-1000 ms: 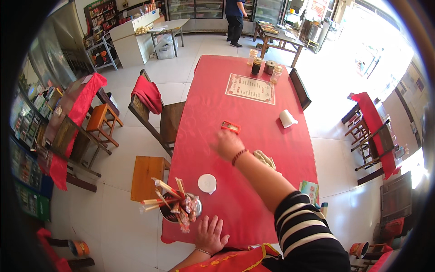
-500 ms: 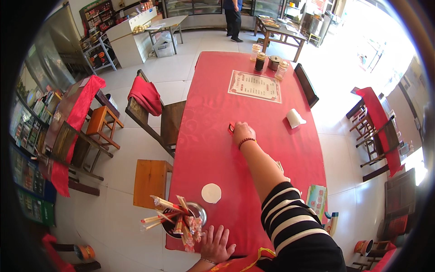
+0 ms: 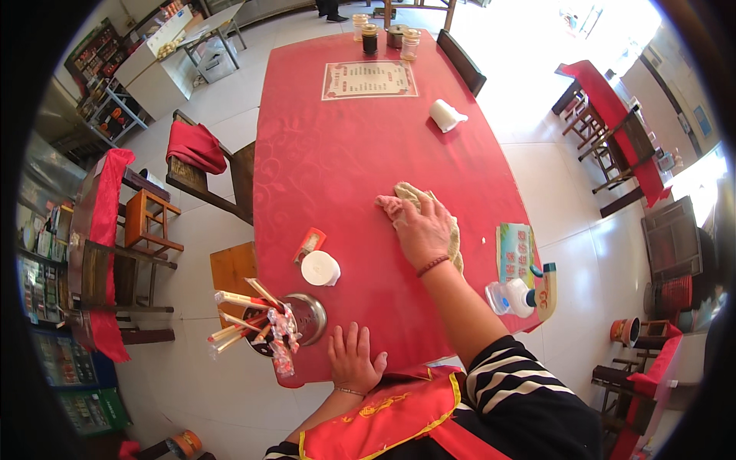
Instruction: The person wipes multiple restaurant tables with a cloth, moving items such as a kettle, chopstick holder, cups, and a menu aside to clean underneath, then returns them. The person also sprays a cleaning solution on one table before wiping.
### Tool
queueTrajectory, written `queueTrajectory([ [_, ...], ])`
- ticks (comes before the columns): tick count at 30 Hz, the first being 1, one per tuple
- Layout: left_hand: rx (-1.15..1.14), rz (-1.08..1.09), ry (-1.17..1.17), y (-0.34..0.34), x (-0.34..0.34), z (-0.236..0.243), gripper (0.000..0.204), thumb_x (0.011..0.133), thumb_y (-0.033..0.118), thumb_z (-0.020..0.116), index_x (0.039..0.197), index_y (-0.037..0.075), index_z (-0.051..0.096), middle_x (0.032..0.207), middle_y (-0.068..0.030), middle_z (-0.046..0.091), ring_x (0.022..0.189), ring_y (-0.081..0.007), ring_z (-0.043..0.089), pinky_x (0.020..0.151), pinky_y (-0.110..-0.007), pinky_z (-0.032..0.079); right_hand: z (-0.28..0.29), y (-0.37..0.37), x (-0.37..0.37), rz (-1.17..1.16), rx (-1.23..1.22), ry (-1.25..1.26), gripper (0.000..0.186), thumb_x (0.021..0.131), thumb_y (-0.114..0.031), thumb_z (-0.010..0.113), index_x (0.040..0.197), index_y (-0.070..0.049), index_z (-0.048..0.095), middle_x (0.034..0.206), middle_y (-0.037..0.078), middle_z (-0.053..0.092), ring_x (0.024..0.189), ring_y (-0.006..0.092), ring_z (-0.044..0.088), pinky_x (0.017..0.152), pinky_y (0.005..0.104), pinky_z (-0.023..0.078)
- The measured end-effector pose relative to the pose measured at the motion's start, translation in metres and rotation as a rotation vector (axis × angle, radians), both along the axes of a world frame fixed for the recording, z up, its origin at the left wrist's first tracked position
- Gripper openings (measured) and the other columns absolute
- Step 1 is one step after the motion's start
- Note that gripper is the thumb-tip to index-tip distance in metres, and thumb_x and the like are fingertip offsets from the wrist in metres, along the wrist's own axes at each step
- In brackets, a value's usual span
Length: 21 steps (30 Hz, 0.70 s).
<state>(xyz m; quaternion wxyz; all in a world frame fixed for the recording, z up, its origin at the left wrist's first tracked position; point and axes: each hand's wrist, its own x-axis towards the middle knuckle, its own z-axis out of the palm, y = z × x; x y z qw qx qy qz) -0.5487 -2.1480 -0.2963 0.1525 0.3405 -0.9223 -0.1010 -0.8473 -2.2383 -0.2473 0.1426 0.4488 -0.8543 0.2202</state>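
Beige, crumpled cloth (image 3: 452, 230) lies near the middle of a red-covered table (image 3: 337, 153), pinned flat under the right hand (image 3: 420, 228), whose fingers are stretched out and pressed down on it. At seven o'clock from the cloth, the left hand (image 3: 354, 360) rests spread on the table's near edge, beside a metal cup of chopsticks (image 3: 295, 318). A white lid (image 3: 320, 268) sits at nine o'clock. Wooden chairs (image 3: 222, 172) stand on pale floor tiles.
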Motion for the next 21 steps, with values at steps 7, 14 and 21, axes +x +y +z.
queueTrajectory([
  [7,-0.013,-0.024,-0.076,0.0,0.002,-0.001,0.073,0.09,0.046,0.065,0.147,0.005,0.047,0.153,-0.0196,0.044,0.145,-0.0482,0.033,0.117,-0.064,0.026,-0.015,0.065,0.029,0.194,0.0,-0.021,0.047,0.087,-0.016,0.068,0.133,-0.012,0.059,0.143,0.013,0.054,0.137,0.039,0.046,0.114,0.0544,0.037],
  [14,-0.048,-0.051,-0.048,-0.003,0.004,-0.003,0.075,0.091,0.046,0.065,0.149,0.005,0.043,0.154,-0.0195,0.044,0.147,-0.0453,0.031,0.119,-0.061,0.025,-0.006,0.283,0.077,0.463,0.053,-0.434,0.031,0.084,-0.005,0.069,0.114,-0.008,0.069,0.117,0.012,0.069,0.108,0.0305,0.067,0.095,0.0403,0.054],
  [21,0.335,-0.26,0.32,0.029,-0.097,0.045,0.11,0.08,0.054,0.083,0.156,-0.003,0.028,0.159,-0.0243,0.036,0.148,-0.0431,0.034,0.12,-0.059,0.028,0.0,0.353,-0.082,-0.191,-0.186,-0.387,0.021,0.091,0.003,0.061,0.108,-0.005,0.07,0.101,0.013,0.07,0.09,0.0319,0.068,0.079,0.0406,0.056],
])
